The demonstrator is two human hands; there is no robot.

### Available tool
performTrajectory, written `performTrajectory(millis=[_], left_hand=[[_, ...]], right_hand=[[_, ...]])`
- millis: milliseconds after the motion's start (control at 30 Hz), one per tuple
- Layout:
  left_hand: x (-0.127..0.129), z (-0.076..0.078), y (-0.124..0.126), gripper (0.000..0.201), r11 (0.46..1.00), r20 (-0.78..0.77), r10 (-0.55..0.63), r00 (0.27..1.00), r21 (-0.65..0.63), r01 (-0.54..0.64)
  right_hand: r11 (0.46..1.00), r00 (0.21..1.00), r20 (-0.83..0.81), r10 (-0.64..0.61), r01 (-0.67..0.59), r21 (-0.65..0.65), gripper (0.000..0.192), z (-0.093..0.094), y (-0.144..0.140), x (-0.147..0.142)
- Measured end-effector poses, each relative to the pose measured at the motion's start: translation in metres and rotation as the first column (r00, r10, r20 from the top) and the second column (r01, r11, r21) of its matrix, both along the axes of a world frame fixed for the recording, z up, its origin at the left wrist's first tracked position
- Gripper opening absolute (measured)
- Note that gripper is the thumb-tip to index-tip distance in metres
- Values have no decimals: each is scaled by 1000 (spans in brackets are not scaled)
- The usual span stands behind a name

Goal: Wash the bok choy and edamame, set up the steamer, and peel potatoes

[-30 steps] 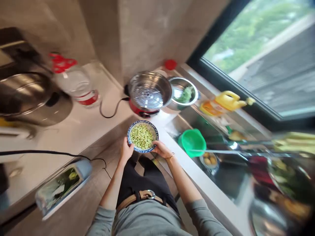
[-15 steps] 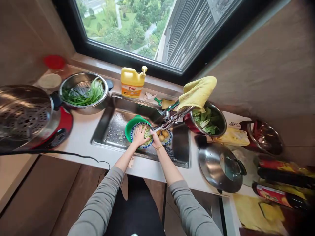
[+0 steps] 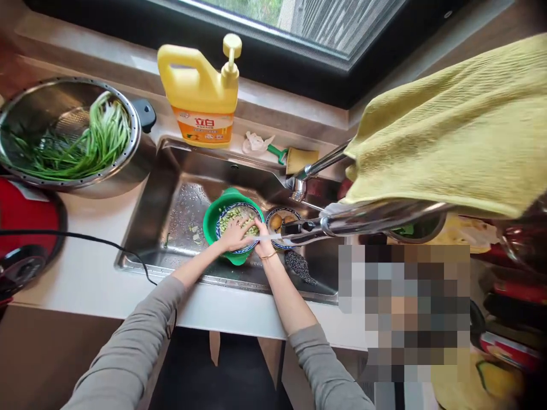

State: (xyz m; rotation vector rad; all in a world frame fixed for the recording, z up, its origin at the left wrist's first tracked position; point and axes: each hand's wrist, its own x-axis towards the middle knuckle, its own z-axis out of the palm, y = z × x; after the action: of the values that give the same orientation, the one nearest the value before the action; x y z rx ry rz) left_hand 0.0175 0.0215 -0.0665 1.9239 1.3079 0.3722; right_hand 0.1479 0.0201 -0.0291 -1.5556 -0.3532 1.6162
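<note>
Blue-rimmed bowl of green beans (image 3: 237, 219): inside green basin (image 3: 213, 213), in steel sink (image 3: 171, 188). Left hand (image 3: 233, 234): fingers spread flat over the beans, gripping nothing. Right hand (image 3: 262, 239): closed on the bowl's near right rim, below faucet spout (image 3: 342, 219).

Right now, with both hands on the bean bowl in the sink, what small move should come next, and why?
Probably tip the bean bowl a little further over the green strainer. The left hand lies spread over the beans and the right hand holds the rim, the bowl sitting just above the strainer, so the hold looks set for draining.
</note>
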Motion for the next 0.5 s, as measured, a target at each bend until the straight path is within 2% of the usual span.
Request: performTrajectory(millis=[100,200,267,333,367,433,500], left_hand=[[-4,-16,-1,52,998,8,5,1000,-55,-4],[-15,-23,1,43,986,-69,102,992,-126,-110],[-13,-20,0,41,975,-99,180,979,-116,-191],[-1,-15,-3,43,976,-83,211,974,-44,-215],[7,-12,-4,46,985,-58,172,983,-2,-173],[20,-10,-4,54,998,-4,-14,1000,54,14],[22,-13,-1,56,978,19,-200,980,63,198]], right_hand=[[996,984,173,-31,46,-79,39,-7,-1,-3],[999,931,366,1,17,-46,48,-6,-3,0],[1000,922,387,-21,19,10,50,-3,-3,3],[998,937,346,-46,32,47,51,2,-3,5],[998,944,326,-55,39,58,52,5,-3,5],[997,953,299,-54,33,74,51,11,-3,6],[996,958,285,-36,11,87,48,16,-3,9]])
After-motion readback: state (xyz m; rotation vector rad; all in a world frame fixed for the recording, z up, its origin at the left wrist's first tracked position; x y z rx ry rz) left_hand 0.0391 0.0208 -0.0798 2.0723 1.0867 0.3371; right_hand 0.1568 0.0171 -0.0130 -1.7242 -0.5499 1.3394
